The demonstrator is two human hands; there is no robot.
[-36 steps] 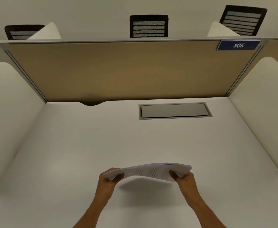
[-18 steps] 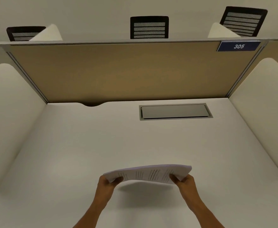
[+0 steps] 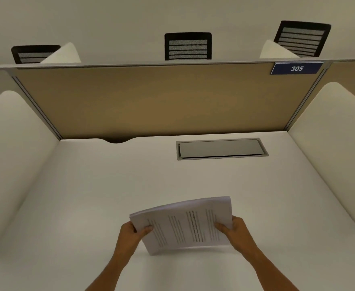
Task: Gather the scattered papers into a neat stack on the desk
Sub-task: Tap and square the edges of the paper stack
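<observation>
The left hand (image 3: 133, 233) pinches the near-left edge of the papers (image 3: 184, 224), thumb on the printed face, and the right hand (image 3: 234, 231) grips the right edge the same way. Between them the stack stands tilted up on its lower edge, which looks to be touching or just above the surface (image 3: 109, 196) close to the person.

Paper like this is light but floppy; a bundle of loose sheets has some stiffness together, yet single sheets slide against each other easily. I'd judge the two side edges the right place to hold, loosely enough that tapping the bottom edge lets the sheets drop level. The top edges fan slightly, so they are not yet square.

The surface is white, smooth and bare, with a closed grey cable hatch (image 3: 221, 149) well beyond the papers. A tan partition (image 3: 161, 101) closes the back, white side screens flank it, and a sign (image 3: 296, 68) reads 305.
</observation>
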